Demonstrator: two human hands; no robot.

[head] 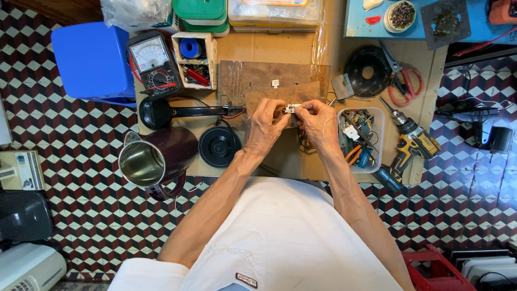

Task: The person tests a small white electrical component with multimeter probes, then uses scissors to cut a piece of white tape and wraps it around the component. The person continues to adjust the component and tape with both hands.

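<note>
Small white part [291, 108] mostly hidden by fingers; kind unclear; fan heater [27, 267] edge-cropped

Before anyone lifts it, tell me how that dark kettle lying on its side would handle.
The kettle looks empty, so probably light for its size. Lying on its rounded side, it may roll if nudged. The handle likely gives a firm grip, steadier than the smooth body.

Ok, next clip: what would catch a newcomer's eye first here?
Dead centre, the left hand and right hand pinch a small white part between them over a cardboard-covered bench. To the left lies an open steel kettle with a dark round base beside it; a yellow cordless drill sits at the right.
</note>
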